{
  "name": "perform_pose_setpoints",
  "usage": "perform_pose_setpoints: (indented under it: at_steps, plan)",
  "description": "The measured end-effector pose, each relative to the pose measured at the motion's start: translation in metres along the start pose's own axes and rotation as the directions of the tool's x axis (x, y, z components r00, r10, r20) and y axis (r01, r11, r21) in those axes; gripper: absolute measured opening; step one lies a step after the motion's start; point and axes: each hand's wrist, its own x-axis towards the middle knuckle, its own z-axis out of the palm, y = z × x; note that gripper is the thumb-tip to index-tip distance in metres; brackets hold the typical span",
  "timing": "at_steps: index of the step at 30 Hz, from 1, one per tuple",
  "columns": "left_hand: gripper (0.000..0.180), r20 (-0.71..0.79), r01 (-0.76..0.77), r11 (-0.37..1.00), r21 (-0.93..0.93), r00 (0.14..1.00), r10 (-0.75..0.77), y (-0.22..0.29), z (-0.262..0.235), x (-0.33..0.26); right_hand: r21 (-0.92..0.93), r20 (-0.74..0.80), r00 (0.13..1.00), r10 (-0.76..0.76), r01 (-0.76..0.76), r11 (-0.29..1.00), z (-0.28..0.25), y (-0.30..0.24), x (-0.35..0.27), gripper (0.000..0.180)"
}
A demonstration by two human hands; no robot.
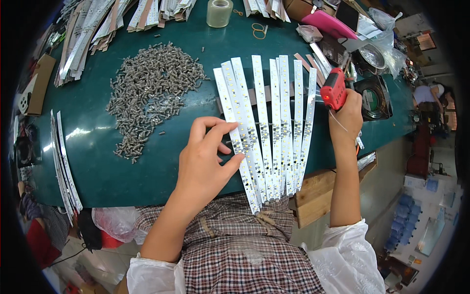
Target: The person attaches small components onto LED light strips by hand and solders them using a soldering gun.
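White LED strips (276, 127) lie fanned before me on the green table (147, 179), their near ends reaching over its front edge above my lap. My left hand (203, 152) has thumb and forefinger parted, the tips at the leftmost strip (237, 142); nothing is clearly pinched between them. My right hand (346, 115) is wrapped round a red soldering gun (334, 88), raised to the right of the fan, its tip off the strips. Progress, as judged: partway. The fan is laid out, and what look like thin leads show at mid-length; whether any joint is finished cannot be told. Much appears left: a large heap of metal parts (152, 88) and bundled strips (90, 36) toward the far edge.
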Motion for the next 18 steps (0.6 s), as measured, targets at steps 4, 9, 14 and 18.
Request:
perform_pose_setpoints:
  at_steps: [4,9,14,18]
  plan:
    - [0.049,0.029,0.004,1.000,-0.024,1.000,-0.003,0.000,0.000,0.003,-0.077,-0.013,0.999,0.045,-0.046,0.996,0.003,0.005,0.005,0.050]
    - [0.050,0.028,0.017,1.000,0.007,0.999,-0.017,-0.002,-0.003,0.003,0.009,-0.121,0.992,-0.039,0.040,0.999,-0.002,0.006,0.010,0.041]
    - [0.040,-0.039,-0.011,0.995,0.102,0.999,0.015,-0.003,-0.009,-0.002,0.209,-0.197,0.979,0.049,-0.007,0.978,-0.011,0.022,0.010,0.044]
    - [0.016,-0.321,-0.017,0.925,0.379,0.935,0.148,-0.017,-0.032,-0.003,0.656,-0.105,0.963,0.249,-0.121,0.745,-0.018,0.050,0.008,0.034]
